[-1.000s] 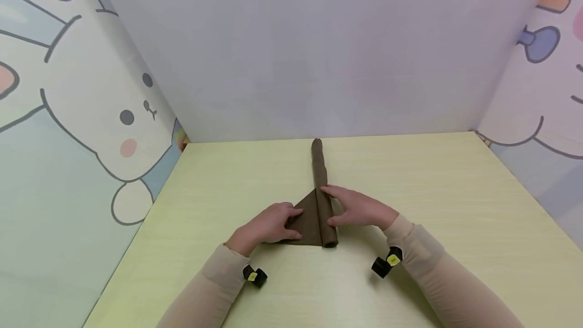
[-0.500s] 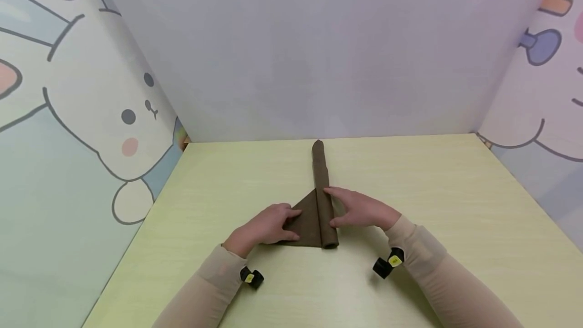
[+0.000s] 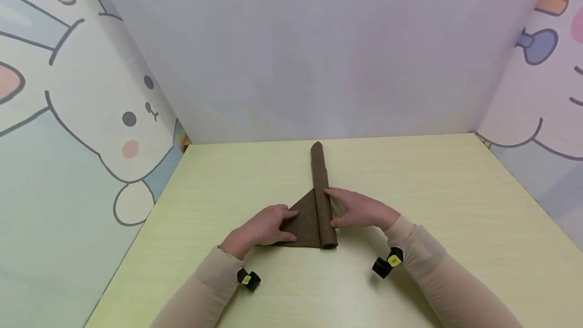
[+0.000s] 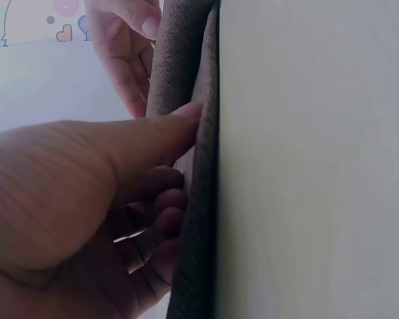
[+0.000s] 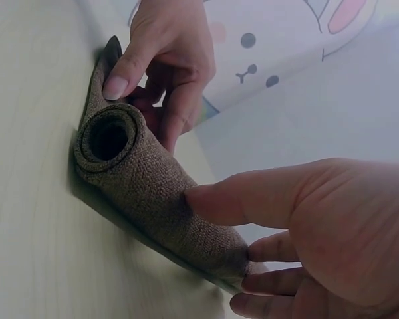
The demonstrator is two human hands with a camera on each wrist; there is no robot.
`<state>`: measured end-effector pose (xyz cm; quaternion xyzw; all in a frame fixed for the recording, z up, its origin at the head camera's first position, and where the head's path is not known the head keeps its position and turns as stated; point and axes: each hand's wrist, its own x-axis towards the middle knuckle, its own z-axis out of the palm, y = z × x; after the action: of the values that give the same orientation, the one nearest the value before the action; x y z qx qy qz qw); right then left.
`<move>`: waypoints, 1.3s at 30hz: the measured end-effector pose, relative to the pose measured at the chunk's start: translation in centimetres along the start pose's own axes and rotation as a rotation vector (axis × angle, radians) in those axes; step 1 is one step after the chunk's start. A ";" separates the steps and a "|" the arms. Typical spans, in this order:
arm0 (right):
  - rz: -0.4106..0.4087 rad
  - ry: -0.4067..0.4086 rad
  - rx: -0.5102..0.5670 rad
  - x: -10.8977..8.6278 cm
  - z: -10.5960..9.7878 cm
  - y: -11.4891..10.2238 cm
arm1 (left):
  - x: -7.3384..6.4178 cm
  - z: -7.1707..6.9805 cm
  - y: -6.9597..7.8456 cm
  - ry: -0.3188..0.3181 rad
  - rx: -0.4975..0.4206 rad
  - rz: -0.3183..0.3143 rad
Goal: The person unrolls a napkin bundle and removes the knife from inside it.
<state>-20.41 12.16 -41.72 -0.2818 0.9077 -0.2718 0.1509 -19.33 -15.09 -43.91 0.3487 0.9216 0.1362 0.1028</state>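
A brown cloth (image 3: 304, 224) lies on the table, its right part wound into a long roll (image 3: 321, 191) pointing away from me. Left of the roll a flat triangular flap remains. My left hand (image 3: 261, 229) rests on this flap with thumb and fingertips, the fingers loosely bent. On the roll's right side, my right hand (image 3: 364, 209) touches it with thumb and fingertips spread apart. In the right wrist view the roll's near end (image 5: 110, 136) shows a hollow spiral, and the right thumb (image 5: 233, 199) presses its side. The flap's left corner is hidden under my left hand.
The pale wooden table (image 3: 432, 176) extends to both sides. A plain back wall (image 3: 319, 65) and side walls with cartoon animals, such as a rabbit (image 3: 100, 100), enclose it. Each sleeve carries a small black wrist camera (image 3: 248, 280).
My left hand has slid slightly left over the flap, showing a little more of it. The right hand stays by the roll, nearly unmoved.
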 end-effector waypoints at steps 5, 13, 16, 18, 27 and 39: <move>0.013 0.032 -0.030 0.2 0.1 -0.2 | -0.2 -0.3 0.9 -0.005 0.060 -0.051; 0.002 0.155 -0.130 1.4 1.8 -0.5 | 0.4 0.2 2.7 0.015 0.136 -0.062; -0.001 0.180 -0.208 1.8 2.7 -0.8 | 0.7 0.7 3.0 -0.017 0.138 -0.055; -0.005 0.198 -0.248 2.1 3.2 -1.0 | 0.8 0.9 3.0 -0.036 0.144 -0.066; -0.048 0.260 -0.302 2.8 4.5 -1.6 | 0.3 1.1 2.6 -0.051 0.200 -0.074; -0.064 0.257 -0.331 3.4 4.9 -1.5 | 0.0 0.8 2.3 -0.048 0.212 -0.079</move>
<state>-20.40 7.13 -45.20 -0.2942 0.9424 -0.1574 -0.0230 -17.72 -13.32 -43.92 0.3240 0.9412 0.0253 0.0928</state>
